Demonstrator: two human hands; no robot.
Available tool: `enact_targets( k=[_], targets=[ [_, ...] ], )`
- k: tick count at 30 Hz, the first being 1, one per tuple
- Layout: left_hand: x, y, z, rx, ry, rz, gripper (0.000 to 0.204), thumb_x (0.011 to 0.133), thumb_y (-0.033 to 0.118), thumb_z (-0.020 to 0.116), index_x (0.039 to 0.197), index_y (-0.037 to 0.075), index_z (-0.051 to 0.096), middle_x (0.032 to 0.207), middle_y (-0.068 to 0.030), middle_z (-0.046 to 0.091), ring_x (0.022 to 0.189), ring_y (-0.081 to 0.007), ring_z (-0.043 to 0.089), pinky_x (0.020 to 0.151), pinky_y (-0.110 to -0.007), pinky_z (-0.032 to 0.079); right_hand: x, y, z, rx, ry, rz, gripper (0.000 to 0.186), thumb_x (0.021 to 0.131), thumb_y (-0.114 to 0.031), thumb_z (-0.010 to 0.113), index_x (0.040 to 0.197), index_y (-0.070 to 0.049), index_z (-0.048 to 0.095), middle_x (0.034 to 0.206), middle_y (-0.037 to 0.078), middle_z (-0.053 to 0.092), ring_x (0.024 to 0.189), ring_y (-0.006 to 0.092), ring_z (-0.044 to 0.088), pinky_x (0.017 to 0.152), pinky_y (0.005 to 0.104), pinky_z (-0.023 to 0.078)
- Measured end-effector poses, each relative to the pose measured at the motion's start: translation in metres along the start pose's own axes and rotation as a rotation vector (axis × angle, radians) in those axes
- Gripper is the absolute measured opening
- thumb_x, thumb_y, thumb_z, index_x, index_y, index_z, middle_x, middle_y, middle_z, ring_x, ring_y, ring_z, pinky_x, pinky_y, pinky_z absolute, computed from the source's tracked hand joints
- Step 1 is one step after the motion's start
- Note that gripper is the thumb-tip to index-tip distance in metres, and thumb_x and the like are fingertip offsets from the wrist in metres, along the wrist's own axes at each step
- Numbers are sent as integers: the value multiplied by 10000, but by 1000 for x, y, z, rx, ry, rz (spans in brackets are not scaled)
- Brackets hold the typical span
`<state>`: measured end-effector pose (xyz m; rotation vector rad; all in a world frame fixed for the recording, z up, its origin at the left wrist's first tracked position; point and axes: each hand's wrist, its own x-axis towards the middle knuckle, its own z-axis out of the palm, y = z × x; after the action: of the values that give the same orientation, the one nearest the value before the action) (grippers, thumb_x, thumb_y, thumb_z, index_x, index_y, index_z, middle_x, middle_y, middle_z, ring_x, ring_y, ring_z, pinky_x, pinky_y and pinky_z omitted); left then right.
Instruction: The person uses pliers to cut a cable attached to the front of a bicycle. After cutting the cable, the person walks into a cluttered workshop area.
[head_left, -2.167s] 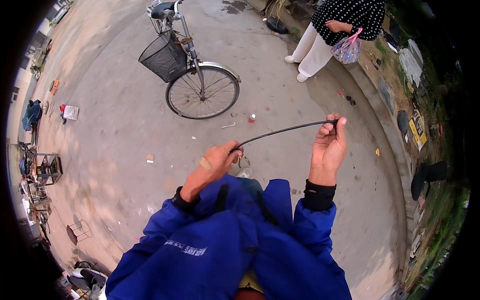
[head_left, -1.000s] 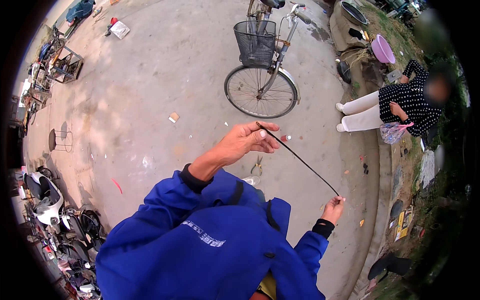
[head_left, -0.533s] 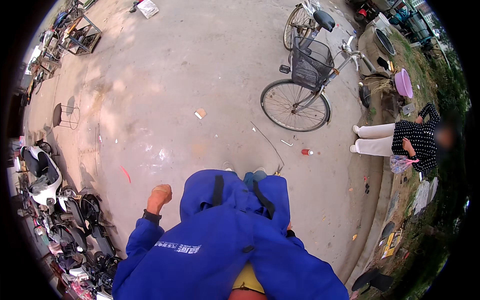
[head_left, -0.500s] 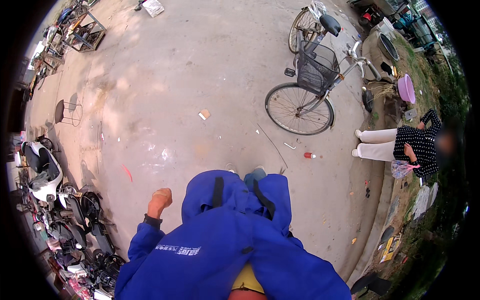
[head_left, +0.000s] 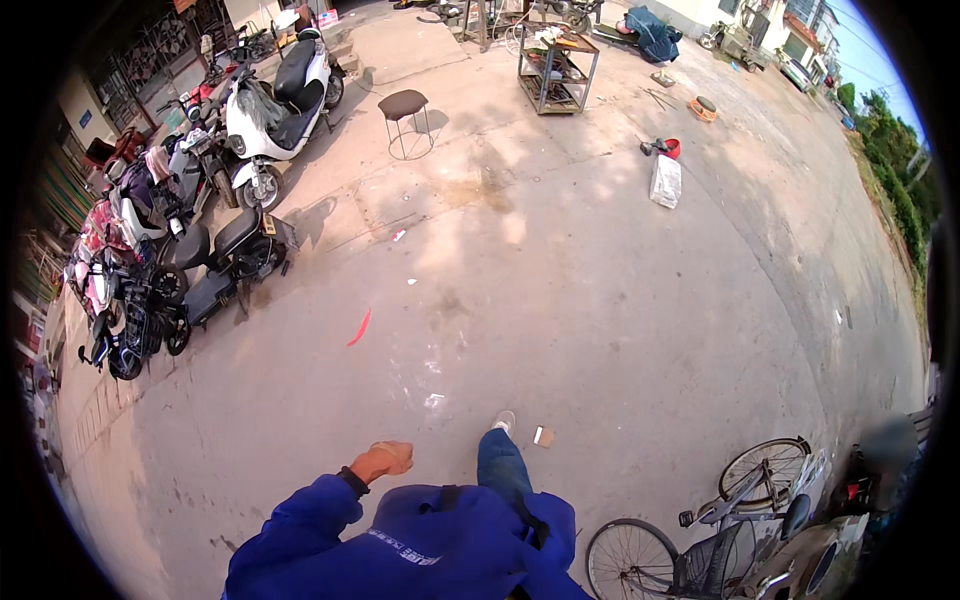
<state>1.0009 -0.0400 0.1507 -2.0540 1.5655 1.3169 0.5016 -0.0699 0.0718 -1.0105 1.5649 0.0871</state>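
Observation:
My left hand (head_left: 383, 460) hangs ahead of my blue jacket (head_left: 400, 545), its fingers curled closed, with no object visible in it. It touches nothing and is above the concrete ground. My right hand is out of the picture. One of my shoes (head_left: 504, 421) is stepping forward, beside a small brown-and-white scrap (head_left: 543, 436) on the ground. To my right stands a bicycle with a dark front basket (head_left: 708, 560). A red strip (head_left: 360, 328) lies ahead of me on the left.
Parked scooters line the left side, among them a white scooter (head_left: 285, 110) and a black electric bike (head_left: 225, 262). A round brown stool (head_left: 403, 105) stands ahead. Farther off is a metal tool cart (head_left: 556, 75). A white bag (head_left: 666, 183) lies near a red bowl (head_left: 670, 148).
My view has turned left and lifted, so the scooters, stool and cart show more fully. The bicycle has shifted to the lower right. A leg now strides ahead; my left hand stays closed.

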Motion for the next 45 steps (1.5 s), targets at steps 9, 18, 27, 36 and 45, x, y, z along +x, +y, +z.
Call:
enact_targets(
  k=[9, 18, 27, 36, 45],
  targets=[
    [36, -23, -7, -621, 263, -595, 315, 945, 322, 613, 1087, 71, 741, 1109, -251, 740, 1086, -456, 700, 945, -533, 554, 194, -199, -212, -356, -60, 149, 133, 898, -68, 647, 778, -17, 673, 683, 122, 676, 599, 246, 678, 494, 405, 505],
    [134, -45, -109, -717, -3, -762, 341, 928, 308, 624, 1116, 53, 749, 1132, -247, 739, 1099, -436, 706, 942, -528, 563, 404, -660, -192, -579, 220, -568, 189, 787, -127, 635, 816, -77, 815, 874, 191, 765, 873, 354, 750, 827, 437, 593],
    [420, -212, -508, -496, 461, -485, 314, 897, 229, 609, 1105, 47, 760, 1132, -250, 738, 1095, -434, 702, 961, -522, 557, 461, -794, -134, -636, -131, -135, 141, 803, -124, 718, 870, -39, 809, 796, 140, 762, 680, 228, 745, 638, 352, 588],
    [628, -234, -831, -583, 775, -492, 248, 950, 235, 565, 1082, 115, 737, 1070, -218, 746, 1059, -427, 702, 925, -527, 552, 624, -997, -187, -396, -109, 124, 129, 809, -66, 708, 883, 2, 790, 750, 115, 735, 645, 215, 723, 539, 360, 562],
    [681, -174, -868, -718, 76, -594, 354, 907, 277, 607, 980, -31, 766, 1065, -314, 722, 1035, -470, 712, 925, -529, 560, 817, -1483, -269, -252, 250, -655, 217, 822, -98, 630, 905, 35, 780, 786, 182, 757, 692, 245, 754, 698, 347, 597]
  ],
)
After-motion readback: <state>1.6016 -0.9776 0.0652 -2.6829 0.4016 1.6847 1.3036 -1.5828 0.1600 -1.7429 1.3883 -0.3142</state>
